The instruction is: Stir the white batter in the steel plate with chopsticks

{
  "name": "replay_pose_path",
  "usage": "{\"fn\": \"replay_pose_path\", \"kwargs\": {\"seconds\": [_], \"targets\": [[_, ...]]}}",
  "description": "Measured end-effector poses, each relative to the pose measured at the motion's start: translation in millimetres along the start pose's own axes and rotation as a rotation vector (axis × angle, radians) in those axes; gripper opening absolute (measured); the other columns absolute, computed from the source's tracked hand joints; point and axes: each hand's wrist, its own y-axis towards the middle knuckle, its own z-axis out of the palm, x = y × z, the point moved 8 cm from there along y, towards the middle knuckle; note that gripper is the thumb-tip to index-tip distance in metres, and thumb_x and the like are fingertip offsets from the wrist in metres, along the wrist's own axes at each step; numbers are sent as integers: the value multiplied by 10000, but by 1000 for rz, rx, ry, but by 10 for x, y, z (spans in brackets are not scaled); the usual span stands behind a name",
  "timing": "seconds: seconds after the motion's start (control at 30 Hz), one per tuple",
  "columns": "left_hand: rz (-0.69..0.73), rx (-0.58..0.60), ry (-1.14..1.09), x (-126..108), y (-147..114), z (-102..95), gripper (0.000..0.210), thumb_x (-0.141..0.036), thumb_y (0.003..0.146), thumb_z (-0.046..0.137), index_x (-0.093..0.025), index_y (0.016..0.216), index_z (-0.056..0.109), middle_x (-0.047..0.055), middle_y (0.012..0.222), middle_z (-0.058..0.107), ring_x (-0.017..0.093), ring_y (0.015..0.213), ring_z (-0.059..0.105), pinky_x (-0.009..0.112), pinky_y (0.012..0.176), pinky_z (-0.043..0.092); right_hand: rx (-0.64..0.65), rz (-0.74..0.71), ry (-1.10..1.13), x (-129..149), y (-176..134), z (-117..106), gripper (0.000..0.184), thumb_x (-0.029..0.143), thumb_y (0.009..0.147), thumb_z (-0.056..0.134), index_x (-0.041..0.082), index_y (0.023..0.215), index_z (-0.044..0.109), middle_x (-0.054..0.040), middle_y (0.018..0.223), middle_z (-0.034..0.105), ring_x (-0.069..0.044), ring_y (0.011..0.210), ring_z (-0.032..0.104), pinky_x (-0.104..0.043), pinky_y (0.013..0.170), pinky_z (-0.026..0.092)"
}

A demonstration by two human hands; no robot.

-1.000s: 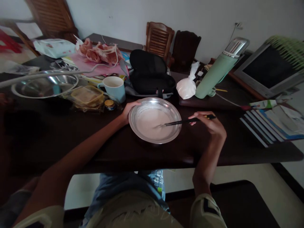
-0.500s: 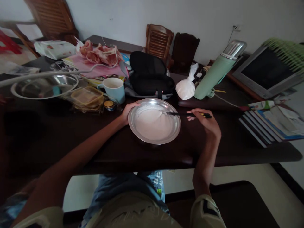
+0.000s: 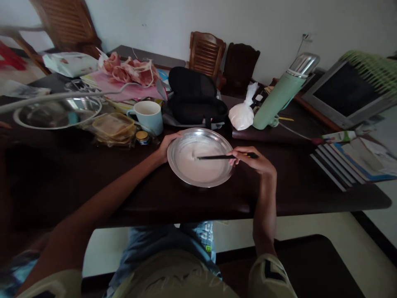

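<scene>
Far left of the left hand: wide steel basin (image 3: pixel 57 112) on the dark bench (image 3: pixel 93 182), w/ a grey bar or tube (image 3: pixel 62 96) lying across its rim. Nearer the left hand: clear lidded food box (image 3: pixel 114 126) in plastic wrap, then a small yellow-capped jar (image 3: pixel 143 137) and a pale blue mug (image 3: pixel 149 117), both just beyond the fingers. Behind the mug: pink papers w/ a crumpled pink bundle (image 3: pixel 128 70) on top. Left hand (image 3: pixel 167 145): fingers closed on the left rim of the steel plate (image 3: pixel 201 157), thumb on the edge, arm laid across the bench. Plate sits on the bench btwn both hands, near the front edge, holding a thin white batter (image 3: pixel 198 159). Beyond the plate: black zip case (image 3: pixel 195 97), lid up. Right hand (image 3: pixel 252 161): at the plate's right rim, fingers pinched shut on dark chopsticks (image 3: pixel 217 157), held about level, tips in the batter left of centre. Beyond the right hand: knotted bag of white powder (image 3: pixel 243 114) and a green flask (image 3: pixel 281 97) w/ steel cap, leaning. Right of the right hand, well apart: stack of books (image 3: pixel 347 159); behind it a grey monitor (image 3: pixel 347 93), screen dark.
</scene>
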Motion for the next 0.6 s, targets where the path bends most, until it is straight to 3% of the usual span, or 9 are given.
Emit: {"fn": "replay_pose_path", "kwargs": {"seconds": [0.07, 0.2, 0.27, 0.33, 0.4, 0.47, 0.53, 0.6], "targets": [[11, -1, 5, 1, 10, -17, 370, -199, 701, 566, -162, 1039, 710, 25, 790, 715, 206, 767, 630, 320, 772, 481, 38, 31, 21, -22, -69, -42, 276, 439, 832, 662, 190, 833, 781, -37, 660, 726, -171, 627, 675, -274, 624, 502], [-23, 4, 17, 26, 10, -12, 396, -204, 708, 559, -159, 1076, 697, 25, 780, 714, 235, 803, 641, 339, 780, 478, -290, 54, 26, -86, -154, -431, 271, 428, 831, 656, 202, 735, 771, -7, 562, 684, -137, 516, 617, -253, 565, 482], [-37, 3, 14, 33, 7, -7, 412, -205, 712, 556, -157, 1099, 689, 22, 760, 710, 243, 801, 645, 340, 775, 480, -367, 28, -10, -58, -97, -401, 244, 421, 831, 657, 212, 782, 774, -7, 613, 703, -143, 571, 642, -253, 597, 495], [-35, 0, 11, 31, 5, -7, 426, -203, 719, 550, -160, 1122, 681, 15, 753, 709, 245, 814, 647, 334, 778, 479, -294, -18, -39, 12, 13, -188, 239, 420, 834, 655, 213, 847, 776, -20, 689, 725, -160, 663, 675, -269, 655, 513], [-24, -3, 13, 23, 5, -9, 435, -199, 726, 542, -156, 1138, 675, 8, 765, 712, 239, 825, 644, 321, 784, 476, -122, -32, -41, 64, 80, 56, 259, 426, 836, 652, 204, 885, 775, -34, 723, 731, -175, 708, 688, -290, 681, 523], [-17, -8, 16, 16, 2, -8, 434, -195, 730, 533, -149, 1139, 674, 5, 781, 717, 228, 818, 642, 310, 781, 475, 25, -1, -23, 61, 41, 151, 279, 440, 825, 663, 191, 880, 777, -42, 709, 728, -181, 683, 688, -303, 665, 530], [-17, -18, 14, 10, -9, -4, 424, -193, 725, 534, -148, 1120, 680, 8, 779, 719, 213, 781, 641, 305, 766, 482, 22, 33, -11, 19, -56, 10, 292, 458, 805, 680, 183, 829, 778, -40, 663, 717, -178, 619, 675, -304, 630, 533], [-27, -30, 11, 8, -27, 6, 411, -200, 717, 549, -154, 1103, 684, 13, 759, 716, 200, 731, 642, 311, 749, 493, -135, 46, -22, -34, -137, -276, 303, 471, 793, 688, 182, 772, 774, -36, 613, 699, -174, 567, 654, -301, 597, 529]]}}
